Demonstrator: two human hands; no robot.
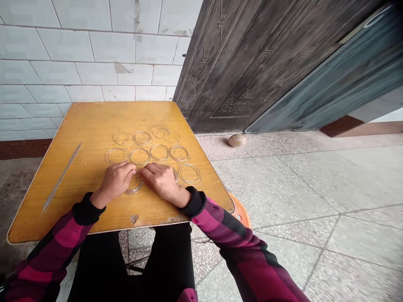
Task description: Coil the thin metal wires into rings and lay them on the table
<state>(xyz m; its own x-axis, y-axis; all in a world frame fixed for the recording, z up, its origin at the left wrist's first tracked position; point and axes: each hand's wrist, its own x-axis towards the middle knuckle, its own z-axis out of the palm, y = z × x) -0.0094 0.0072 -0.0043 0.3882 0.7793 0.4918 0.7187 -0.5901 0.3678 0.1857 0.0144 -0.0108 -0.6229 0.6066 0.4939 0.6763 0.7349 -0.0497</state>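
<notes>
My left hand (116, 180) and my right hand (161, 180) meet close together over the table. Their fingers are closed in a pinch on a thin metal wire ring (133, 192), whose lower arc shows below and between them. The exact grip is partly covered by the fingers. Several more wire rings (140, 163) lie flat just beyond my hands in loose rows. To the right of my right hand is another wire ring (189, 164), and one more is partly covered by that hand. A bundle of straight wires (62, 178) lies to the left.
The yellow wooden table (103, 117) has a chipped front edge. Behind it stands a white tiled wall (91, 46), with a dark carved door (233, 84) to the right. A worn ball (237, 140) sits on the floor. An orange stool (241, 209) shows under the table's right corner.
</notes>
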